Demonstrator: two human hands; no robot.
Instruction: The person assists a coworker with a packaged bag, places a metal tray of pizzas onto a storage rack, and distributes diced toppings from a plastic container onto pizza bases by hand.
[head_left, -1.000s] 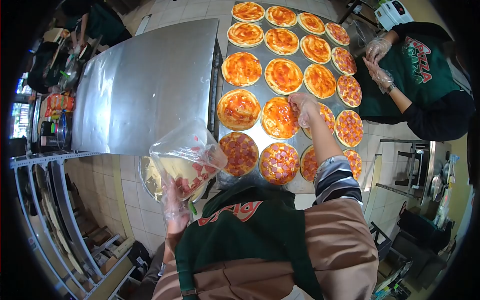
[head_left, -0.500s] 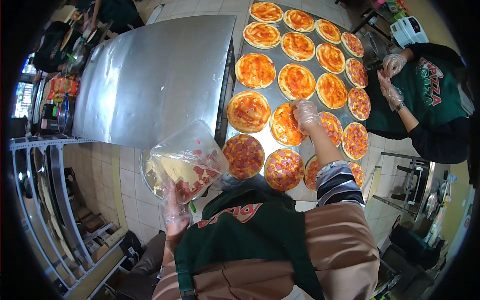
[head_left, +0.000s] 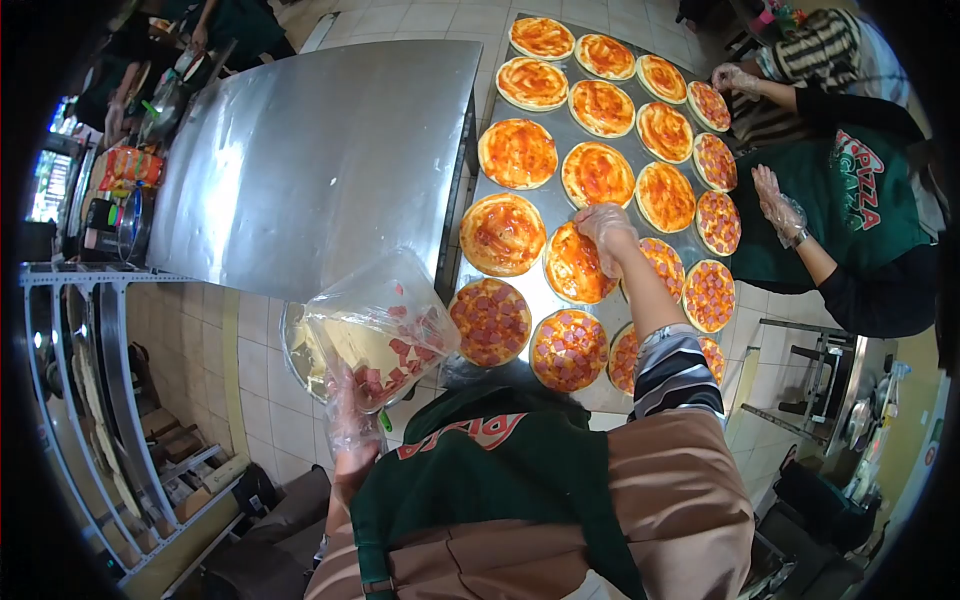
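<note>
Your left hand (head_left: pixel 352 412), in a thin see-through glove, was at 11 o'clock, with its fingers closed around the bottom of a clear bag (head_left: pixel 378 318). Pink meat bits (head_left: pixel 406 354) sat inside it. A metal bowl (head_left: pixel 297 350) was just behind the bag, at 10 o'clock.

Your right hand (head_left: pixel 606 236) was at 1 o'clock, over a saucy pizza (head_left: pixel 574 272). Its fingers were bent down, but I could not tell if they were pinched shut or had any bits in them.

Twenty pizzas lay on the tabletop (head_left: pixel 537 291), from 12 to 1 o'clock. Nine had meat on them: the near row, the whole far right line and one beside your right hand. The other eleven showed just sauce, and the saucy pizza under your hand was one of those.

Another person (head_left: pixel 860 235) stood at 2 o'clock.
</note>
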